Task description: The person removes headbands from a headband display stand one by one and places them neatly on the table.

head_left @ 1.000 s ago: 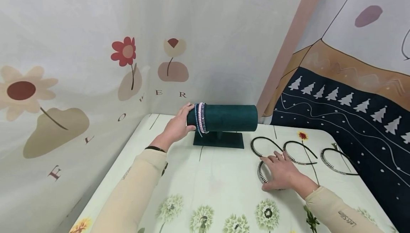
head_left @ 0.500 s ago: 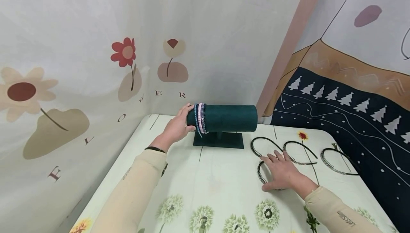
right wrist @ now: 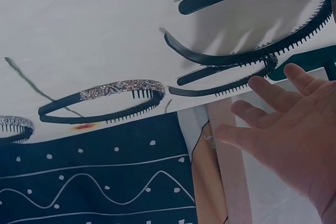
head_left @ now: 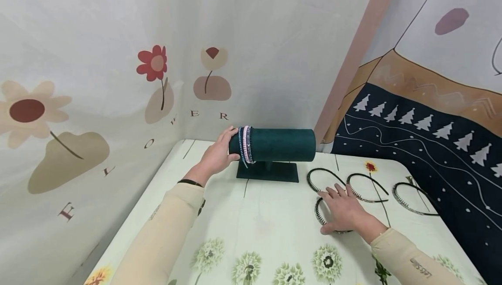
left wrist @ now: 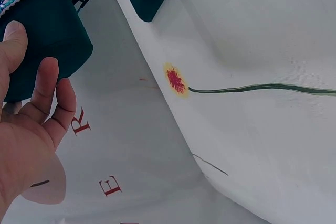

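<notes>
A dark green velvet roll display stand (head_left: 282, 144) stands at the back of the table. Several bands (head_left: 246, 144), blue, pink and dark glittery, sit round its left end. My left hand (head_left: 216, 156) holds that end, thumb at the front and fingers over the far side; in the left wrist view the thumb and fingertips touch the velvet. Over a black toothed headband (head_left: 320, 212) with a glittery section hovers or rests my right hand (head_left: 345, 210), fingers spread; part of the headband is hidden under it. Whether the right thumb touches the headband I cannot tell.
More black toothed headbands lie at the right: one near the stand (head_left: 325, 169), one in the middle (head_left: 366, 175) and one at the table's right edge (head_left: 412, 184). A floral cloth (head_left: 259, 215) covers the table. Printed curtains (head_left: 274, 58) hang close behind it.
</notes>
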{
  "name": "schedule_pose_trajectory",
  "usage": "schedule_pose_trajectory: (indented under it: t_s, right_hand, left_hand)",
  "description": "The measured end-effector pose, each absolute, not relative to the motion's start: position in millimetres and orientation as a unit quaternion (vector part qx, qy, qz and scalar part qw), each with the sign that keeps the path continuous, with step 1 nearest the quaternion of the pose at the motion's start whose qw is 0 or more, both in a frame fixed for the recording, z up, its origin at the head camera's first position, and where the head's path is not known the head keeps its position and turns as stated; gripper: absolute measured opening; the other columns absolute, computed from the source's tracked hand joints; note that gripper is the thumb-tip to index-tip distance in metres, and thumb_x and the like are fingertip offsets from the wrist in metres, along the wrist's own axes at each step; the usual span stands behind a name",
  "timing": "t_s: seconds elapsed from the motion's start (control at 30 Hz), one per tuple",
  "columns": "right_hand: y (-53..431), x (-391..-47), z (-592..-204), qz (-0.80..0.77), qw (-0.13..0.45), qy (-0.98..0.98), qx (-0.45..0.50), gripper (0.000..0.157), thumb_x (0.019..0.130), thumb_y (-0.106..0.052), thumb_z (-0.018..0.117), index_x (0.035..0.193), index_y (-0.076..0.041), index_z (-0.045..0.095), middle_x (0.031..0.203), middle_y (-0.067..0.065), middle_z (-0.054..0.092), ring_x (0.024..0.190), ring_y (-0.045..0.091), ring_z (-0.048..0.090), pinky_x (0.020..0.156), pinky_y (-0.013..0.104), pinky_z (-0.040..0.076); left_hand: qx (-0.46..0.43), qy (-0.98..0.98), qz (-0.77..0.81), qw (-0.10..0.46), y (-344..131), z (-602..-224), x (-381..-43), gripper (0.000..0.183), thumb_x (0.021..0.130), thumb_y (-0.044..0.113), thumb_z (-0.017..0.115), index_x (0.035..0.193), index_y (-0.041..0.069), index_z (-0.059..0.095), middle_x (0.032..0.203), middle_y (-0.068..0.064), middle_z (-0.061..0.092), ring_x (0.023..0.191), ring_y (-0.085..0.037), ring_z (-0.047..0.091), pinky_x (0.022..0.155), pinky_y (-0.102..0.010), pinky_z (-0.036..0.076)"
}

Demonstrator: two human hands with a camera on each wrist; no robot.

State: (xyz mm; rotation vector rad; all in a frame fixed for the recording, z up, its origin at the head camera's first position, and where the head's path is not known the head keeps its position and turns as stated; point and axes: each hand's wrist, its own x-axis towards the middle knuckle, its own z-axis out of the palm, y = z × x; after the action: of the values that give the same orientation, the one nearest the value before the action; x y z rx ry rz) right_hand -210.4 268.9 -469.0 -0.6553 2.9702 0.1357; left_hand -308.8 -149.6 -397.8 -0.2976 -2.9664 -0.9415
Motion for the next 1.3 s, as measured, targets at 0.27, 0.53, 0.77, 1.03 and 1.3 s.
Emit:
schedule_pose_trajectory:
  t_s: [0.27, 0.53, 0.77, 1.03, 1.3]
  right_hand:
    - [266.0, -211.0, -467.0, 0.035, 0.058, 0.976, -0.205, 0.117, 0.065, -0.067, 0.094, 0.155, -0.006, 0.05, 0.159, 0.03, 0.049, 0.15, 0.06, 0.038, 0.121, 0.082, 0.025]
    - [264.7, -211.4, -465.3, 0.028, 0.06, 0.977, -0.202, 0.116, 0.065, -0.064, 0.096, 0.155, -0.006, 0.05, 0.159, 0.031, 0.049, 0.148, 0.06, 0.04, 0.12, 0.082, 0.027]
    - [263.7, -209.8, -465.9, 0.02, 0.063, 0.977, -0.204, 0.115, 0.066, -0.061, 0.097, 0.155, -0.005, 0.051, 0.158, 0.032, 0.049, 0.147, 0.06, 0.042, 0.12, 0.082, 0.027]
    - [262.6, -210.2, -459.0, -0.011, 0.073, 0.977, -0.2, 0.11, 0.073, -0.063, 0.092, 0.157, -0.006, 0.049, 0.16, 0.031, 0.047, 0.148, 0.059, 0.043, 0.12, 0.082, 0.027]
    - [257.9, -215.6, -451.3, -0.054, 0.073, 0.978, -0.189, 0.104, 0.078, -0.057, 0.091, 0.158, -0.007, 0.047, 0.161, 0.03, 0.048, 0.148, 0.058, 0.043, 0.119, 0.08, 0.031]
  left_hand:
    - [-0.096, -0.949, -0.299, 0.009, -149.7, -398.9, -309.9, 0.093, 0.102, 0.029, 0.075, 0.172, 0.031, 0.014, 0.183, 0.005, 0.005, 0.156, -0.045, 0.04, 0.126, -0.066, 0.037]
    - [-0.097, -0.949, -0.301, 0.008, -151.1, -397.4, -309.9, 0.093, 0.102, 0.028, 0.075, 0.172, 0.031, 0.013, 0.183, 0.004, 0.005, 0.155, -0.045, 0.041, 0.126, -0.066, 0.038]
    - [-0.095, -0.949, -0.301, 0.006, -149.6, -396.6, -309.0, 0.092, 0.102, 0.028, 0.075, 0.172, 0.03, 0.014, 0.183, 0.004, 0.005, 0.156, -0.045, 0.04, 0.127, -0.065, 0.037]
    - [-0.091, -0.949, -0.302, 0.003, -148.8, -394.9, -307.7, 0.093, 0.102, 0.028, 0.075, 0.172, 0.031, 0.013, 0.183, 0.004, 0.004, 0.157, -0.045, 0.039, 0.126, -0.066, 0.037]
    - [-0.096, -0.948, -0.302, 0.013, -149.0, -398.2, -308.3, 0.092, 0.102, 0.028, 0.075, 0.172, 0.029, 0.016, 0.183, 0.001, 0.008, 0.156, -0.046, 0.04, 0.126, -0.066, 0.038]
